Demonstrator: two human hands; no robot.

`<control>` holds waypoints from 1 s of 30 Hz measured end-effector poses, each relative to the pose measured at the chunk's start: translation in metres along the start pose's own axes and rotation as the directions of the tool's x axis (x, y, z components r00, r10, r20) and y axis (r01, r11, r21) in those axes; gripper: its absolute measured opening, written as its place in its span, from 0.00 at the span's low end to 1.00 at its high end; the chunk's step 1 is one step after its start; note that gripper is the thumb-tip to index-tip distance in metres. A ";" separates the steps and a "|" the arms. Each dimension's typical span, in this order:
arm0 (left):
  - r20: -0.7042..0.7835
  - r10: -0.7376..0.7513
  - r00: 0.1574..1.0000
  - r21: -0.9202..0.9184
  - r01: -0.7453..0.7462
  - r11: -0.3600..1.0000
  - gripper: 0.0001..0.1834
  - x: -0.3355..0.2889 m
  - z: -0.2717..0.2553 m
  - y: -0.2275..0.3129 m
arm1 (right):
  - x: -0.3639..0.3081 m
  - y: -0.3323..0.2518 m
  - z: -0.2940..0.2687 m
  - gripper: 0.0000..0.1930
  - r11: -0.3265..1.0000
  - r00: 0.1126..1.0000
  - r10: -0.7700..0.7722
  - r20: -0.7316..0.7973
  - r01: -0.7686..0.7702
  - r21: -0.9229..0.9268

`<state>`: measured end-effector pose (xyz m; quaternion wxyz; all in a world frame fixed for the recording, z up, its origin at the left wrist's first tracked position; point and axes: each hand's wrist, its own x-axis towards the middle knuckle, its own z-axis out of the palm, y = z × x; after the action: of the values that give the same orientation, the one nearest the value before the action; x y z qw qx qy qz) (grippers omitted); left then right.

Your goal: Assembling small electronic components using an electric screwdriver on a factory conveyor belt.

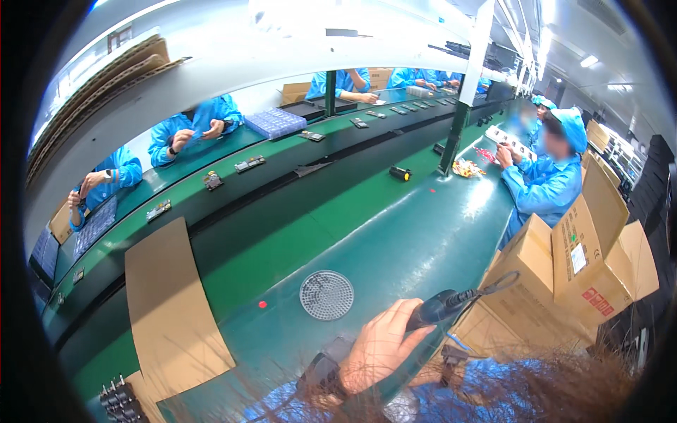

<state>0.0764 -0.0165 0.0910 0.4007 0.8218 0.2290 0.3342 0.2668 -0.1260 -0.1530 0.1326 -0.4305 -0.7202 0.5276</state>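
Note:
My left hand (381, 345) reaches in from the lower edge, a black band on its wrist. Its fingers and thumb close around a black corded tool (441, 308), rounded in shape; its exact kind is unclear. A cord leaves the tool's far right end and loops upward. Left of the hand, apart from it, lies a round grey disc (326, 295) with a dotted or perforated face. Farther left sits a tiny red piece (262, 304). Blue sleeve cloth (501, 377) shows at the lower right, partly behind hair; my right hand itself is hidden.
An open carton (592, 247) stands right of my bench. A flat cardboard sheet (176, 296) bridges the left side. Small circuit boards (250, 163) line the green conveyor. A black-yellow cylinder (400, 173) lies ahead near a post (457, 137). Co-workers in blue sit across and at right.

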 end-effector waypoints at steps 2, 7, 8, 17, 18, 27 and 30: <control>-0.013 -0.016 1.000 -0.012 0.016 1.000 0.25 -0.001 -0.002 -0.001 | 0.005 0.014 0.007 0.19 0.999 0.999 0.048 0.011 -0.048 0.001; -0.024 -0.043 0.999 -0.008 0.043 0.999 0.26 -0.002 -0.003 -0.003 | 0.010 0.026 0.011 0.19 0.994 0.994 0.113 0.007 -0.113 0.013; -0.030 -0.028 0.999 -0.012 0.028 1.000 0.26 -0.002 -0.004 -0.004 | 0.012 0.027 0.011 0.19 0.993 0.993 0.117 0.006 -0.117 0.010; -0.024 -0.040 0.999 -0.073 0.038 0.997 0.26 0.003 -0.009 -0.014 | 0.025 0.031 0.006 0.20 0.988 0.988 0.152 0.029 -0.152 0.014; -0.028 -0.043 0.999 -0.071 0.041 0.997 0.26 0.003 -0.010 -0.014 | 0.024 0.030 0.006 0.20 0.989 0.989 0.147 0.028 -0.148 0.015; 0.000 -0.098 0.995 -0.101 0.097 0.990 0.26 0.004 -0.014 -0.015 | 0.031 0.032 0.004 0.20 0.990 0.990 0.140 0.030 -0.141 0.021; 0.006 -0.097 0.995 -0.116 0.097 0.989 0.26 0.005 -0.014 -0.016 | 0.031 0.033 0.005 0.21 0.988 0.988 0.152 0.020 -0.153 0.029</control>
<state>0.0675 0.0026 0.0861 0.4637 0.7850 0.2485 0.3271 0.2611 -0.1036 -0.1917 0.0919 -0.4776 -0.6783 0.5507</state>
